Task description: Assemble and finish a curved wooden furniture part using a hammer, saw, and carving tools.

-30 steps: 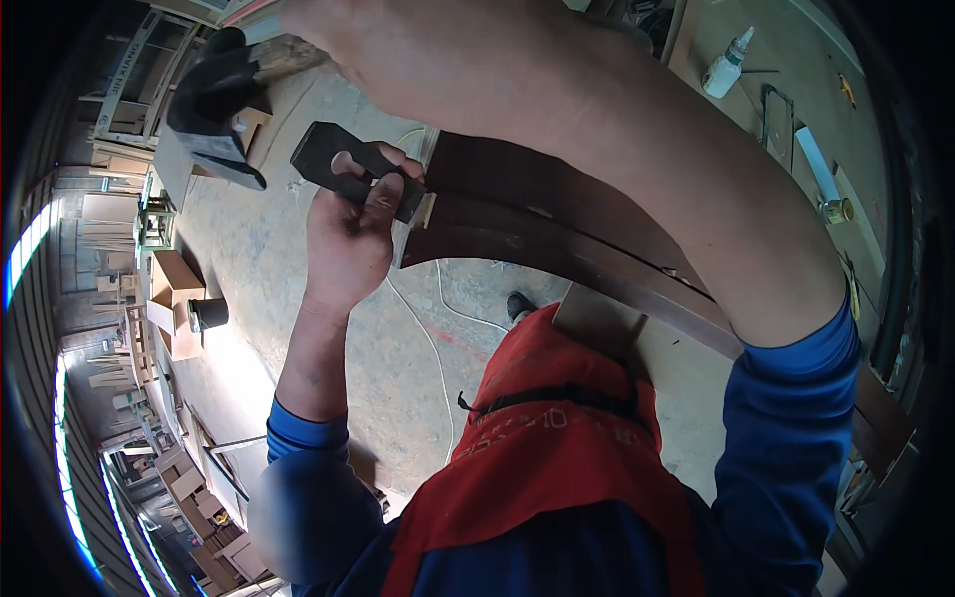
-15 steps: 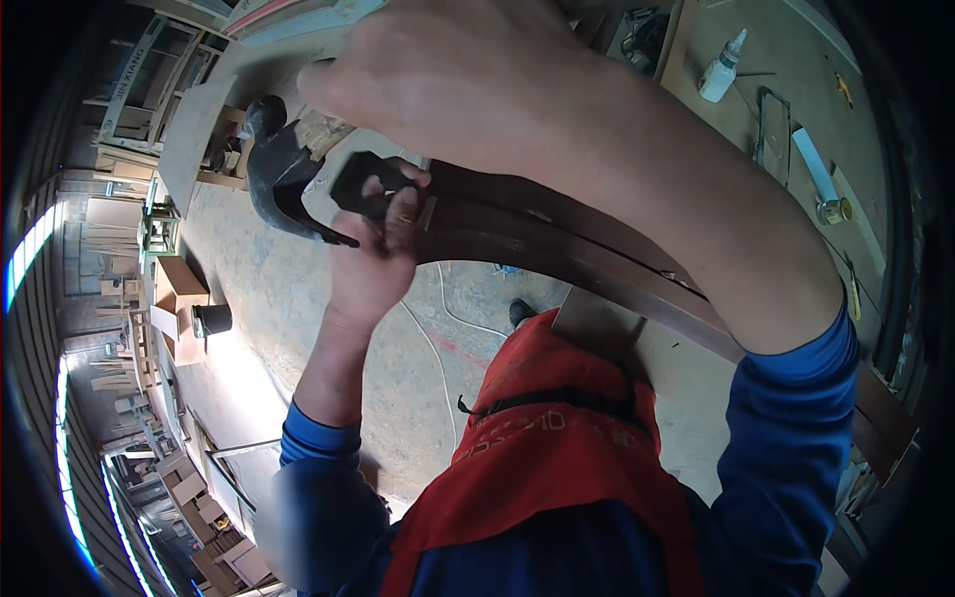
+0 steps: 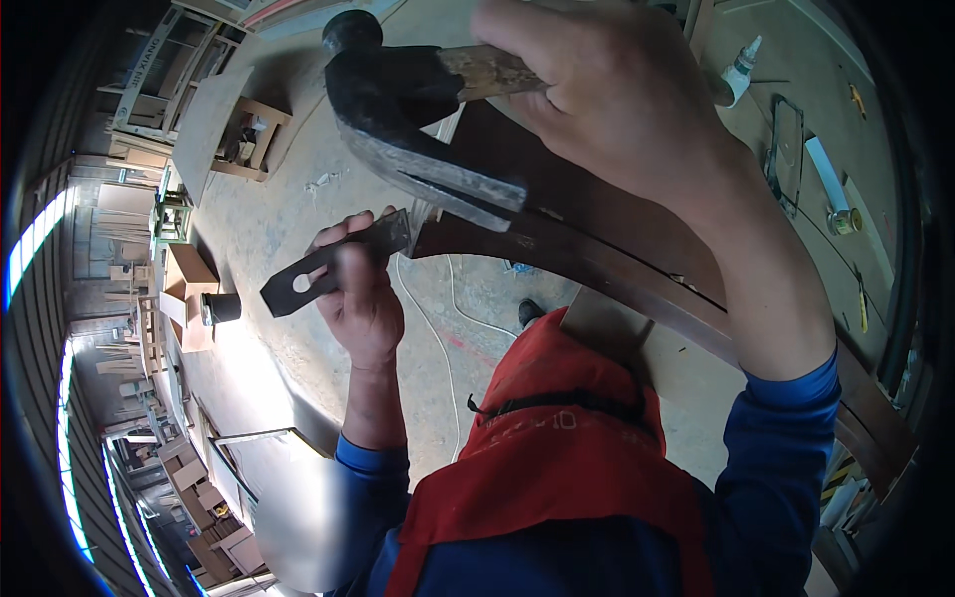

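Observation:
A claw hammer point(image 3: 398, 95) with a black head and a worn wooden handle is in my right hand point(image 3: 627, 109), the fingers wrapped round the handle. Its claw hangs above the end of a dark brown curved wooden piece point(image 3: 617, 264). Lower and to the left, my left hand point(image 3: 363, 308) is closed on a plane iron point(image 3: 286, 291), a flat dark metal blade with a round hole. The blade slants up to the right, and its upper end is close to the wood's left end. Whether they touch I cannot tell.
On the board at right lie a glue bottle point(image 3: 738, 75), a thin-framed saw point(image 3: 786, 149), a tape roll point(image 3: 846, 221) and a yellow-handled tool point(image 3: 862, 303). A pale cable point(image 3: 430, 343) runs over the floor. A black bucket point(image 3: 221, 308) and an open carton point(image 3: 184, 274) stand at left.
The hammer has moved up and right, and its claw now shows plainly. My left hand has shifted lower, with the plane iron turned so more of its length shows.

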Tool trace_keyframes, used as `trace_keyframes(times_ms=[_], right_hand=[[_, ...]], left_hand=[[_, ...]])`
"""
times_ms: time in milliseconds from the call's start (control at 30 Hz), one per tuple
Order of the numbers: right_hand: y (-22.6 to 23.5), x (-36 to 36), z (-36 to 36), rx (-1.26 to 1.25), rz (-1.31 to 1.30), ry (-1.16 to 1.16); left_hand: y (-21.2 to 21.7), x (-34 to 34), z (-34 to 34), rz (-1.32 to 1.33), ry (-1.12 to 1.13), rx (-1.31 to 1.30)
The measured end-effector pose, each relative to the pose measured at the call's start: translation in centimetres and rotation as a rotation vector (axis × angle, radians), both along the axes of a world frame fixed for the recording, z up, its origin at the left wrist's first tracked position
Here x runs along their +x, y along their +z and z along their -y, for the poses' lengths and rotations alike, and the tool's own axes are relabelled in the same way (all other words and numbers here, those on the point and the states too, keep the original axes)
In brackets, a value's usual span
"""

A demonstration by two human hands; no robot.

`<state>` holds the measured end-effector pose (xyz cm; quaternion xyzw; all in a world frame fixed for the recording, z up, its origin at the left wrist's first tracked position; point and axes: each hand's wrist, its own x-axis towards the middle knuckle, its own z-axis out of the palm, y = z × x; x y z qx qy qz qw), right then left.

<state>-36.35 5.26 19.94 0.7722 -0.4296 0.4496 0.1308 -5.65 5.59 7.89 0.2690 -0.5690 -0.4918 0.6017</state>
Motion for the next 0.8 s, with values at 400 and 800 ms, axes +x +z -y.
trace_keyframes(times_ms=[400, 800], right_hand=[[-2.6, 1.1, 0.1, 0.070, -0.129, -0.035], [1.2, 4.4, 0.7, 0.119, -0.151, 0.036]], left_hand=[[-3.1, 0.0, 1.4, 0.064, 0.069, -0.043], [-2.3, -1.1, 1.5, 0.076, 0.094, -0.141]])
